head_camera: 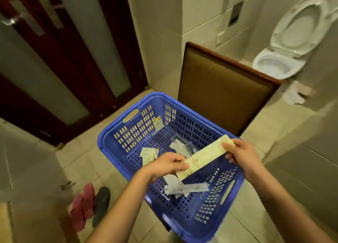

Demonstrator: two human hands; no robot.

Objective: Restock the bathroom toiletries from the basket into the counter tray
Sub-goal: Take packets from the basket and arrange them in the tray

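Restocking: left hand (164, 165) and right hand (241, 157) each pinch an end of a long cream packet (206, 157) above the blue basket (190, 124), the doubled grip likely keeping it flat.

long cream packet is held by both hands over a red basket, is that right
Not quite: the basket is blue, not red. The head view shows the left hand and the right hand holding the long cream packet over it.
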